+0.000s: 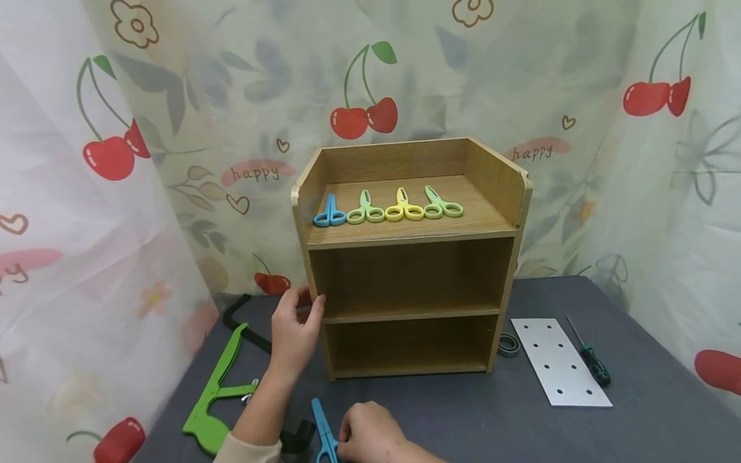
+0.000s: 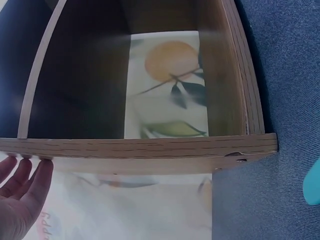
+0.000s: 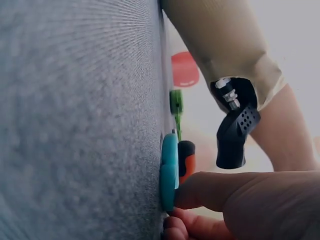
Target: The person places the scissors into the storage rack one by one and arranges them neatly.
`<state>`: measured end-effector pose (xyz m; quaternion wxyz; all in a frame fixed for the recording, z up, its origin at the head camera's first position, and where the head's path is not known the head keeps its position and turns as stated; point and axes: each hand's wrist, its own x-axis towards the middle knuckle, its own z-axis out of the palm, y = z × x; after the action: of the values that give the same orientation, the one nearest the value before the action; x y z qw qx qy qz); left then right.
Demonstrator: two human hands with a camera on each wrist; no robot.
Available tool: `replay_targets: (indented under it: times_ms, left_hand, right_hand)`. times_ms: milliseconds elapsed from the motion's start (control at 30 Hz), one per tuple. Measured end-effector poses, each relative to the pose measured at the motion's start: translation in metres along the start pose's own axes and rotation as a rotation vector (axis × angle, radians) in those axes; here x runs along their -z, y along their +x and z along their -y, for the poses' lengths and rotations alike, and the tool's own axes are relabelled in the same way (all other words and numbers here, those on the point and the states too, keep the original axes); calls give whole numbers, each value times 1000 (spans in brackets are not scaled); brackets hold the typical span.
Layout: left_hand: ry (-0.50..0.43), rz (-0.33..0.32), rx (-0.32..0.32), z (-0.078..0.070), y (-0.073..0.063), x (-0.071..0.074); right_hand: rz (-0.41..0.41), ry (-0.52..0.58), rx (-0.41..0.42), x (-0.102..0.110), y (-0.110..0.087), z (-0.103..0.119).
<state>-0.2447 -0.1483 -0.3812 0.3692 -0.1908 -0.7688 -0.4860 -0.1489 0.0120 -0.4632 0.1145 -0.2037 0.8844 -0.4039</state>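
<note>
My left hand touches the left side of a wooden shelf unit with its fingertips. In the left wrist view, the fingertips meet the outer face of the side panel. At the table's front, my right hand pinches the handle of blue scissors. These scissors lie against the tabletop in the right wrist view. On the top shelf, blue scissors, light green scissors, yellow scissors and another green pair stand in a row.
A green hacksaw-like tool lies left of the unit. To the right are a roll of dark tape, a white board with holes and a screwdriver. A black-and-orange handle shows beyond the scissors.
</note>
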Motion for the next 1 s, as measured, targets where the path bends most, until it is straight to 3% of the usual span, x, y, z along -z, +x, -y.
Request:
replay_targets:
  times_ms: [333,1000]
  left_hand:
    - [5,7,-2,3,-2,0]
    - [2,1,-9,0,1,0]
  right_hand:
    - [-10,51,-1,2,-1,2]
    - [-38,86,54,48,-25,42]
